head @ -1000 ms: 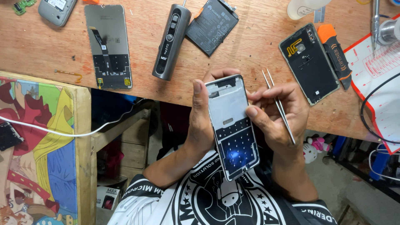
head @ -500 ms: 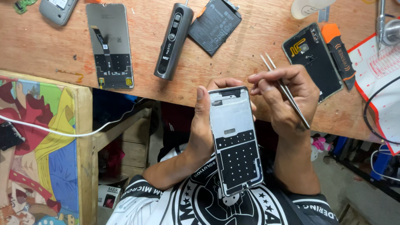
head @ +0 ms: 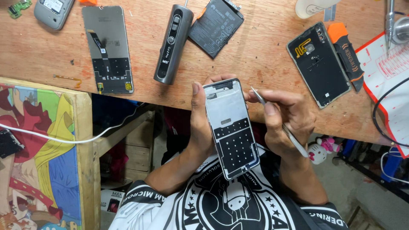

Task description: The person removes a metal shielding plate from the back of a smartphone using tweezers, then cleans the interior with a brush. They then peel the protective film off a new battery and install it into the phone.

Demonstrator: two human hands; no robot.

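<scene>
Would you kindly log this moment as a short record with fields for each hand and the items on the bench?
left hand: holds the phone frame upright over the bench edge
right hand: pinches tweezers, tip at the frame's upper right edge
bench: wooden, worn
lying on bench: screen panel, grey handheld tool, battery, back cover, orange-tipped tool
far right: red-edged mat

Your right hand [head: 283,123] has swung the tweezers [head: 277,121] from pointing up and away to tips touching the phone frame's [head: 232,127] upper right edge. Your left hand [head: 201,123] has tilted that frame slightly.
</scene>
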